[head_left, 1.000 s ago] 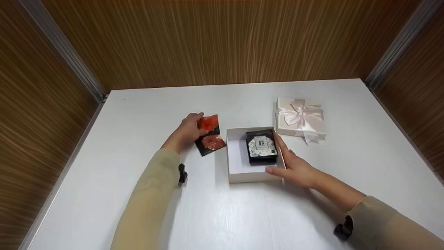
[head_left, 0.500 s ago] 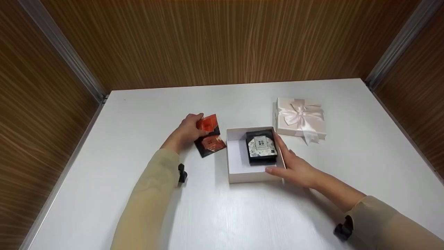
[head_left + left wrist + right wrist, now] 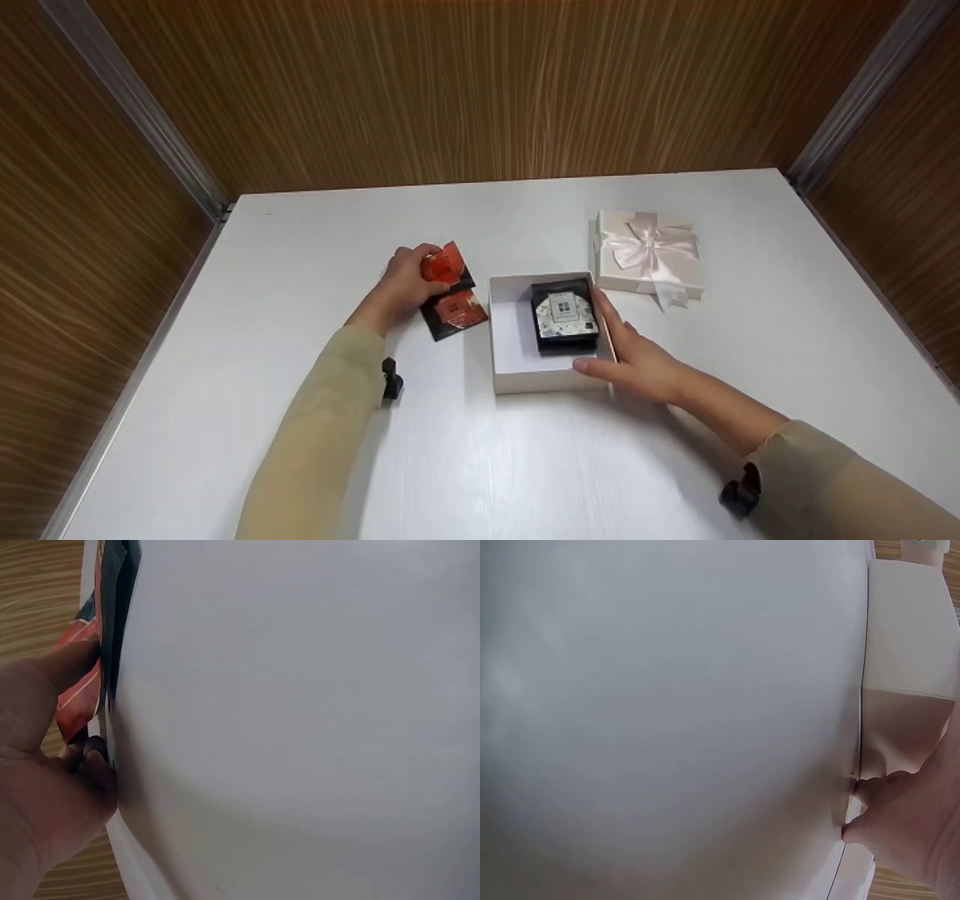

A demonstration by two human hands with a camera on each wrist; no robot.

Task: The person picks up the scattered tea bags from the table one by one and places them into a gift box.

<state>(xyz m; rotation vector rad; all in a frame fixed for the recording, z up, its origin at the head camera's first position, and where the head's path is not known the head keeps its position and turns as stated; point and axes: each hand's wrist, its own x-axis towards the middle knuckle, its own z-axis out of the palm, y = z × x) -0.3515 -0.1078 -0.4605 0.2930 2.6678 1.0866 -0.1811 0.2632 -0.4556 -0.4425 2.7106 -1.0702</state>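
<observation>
My left hand (image 3: 407, 280) pinches a red and black sachet (image 3: 445, 265) between thumb and fingers; the sachet is tilted. A second red and black sachet (image 3: 456, 312) lies on the table just below it in the head view. In the left wrist view, my thumb presses on the red face of the held sachet (image 3: 77, 701). My right hand (image 3: 639, 365) holds the right wall of an open white box (image 3: 551, 383), its thumb over the front corner. Inside the box, toward the right, lie black packets with a white floral label (image 3: 566, 316) on top.
A pale pink lid with a satin bow (image 3: 649, 251) lies behind the box, to the right. Wood-patterned panels (image 3: 465, 90) stand around the back and sides of the white table (image 3: 315, 232).
The sachet in my left hand has tilted up and shifted slightly left, apart from its neighbour's upper edge. My right hand and the box stay in place.
</observation>
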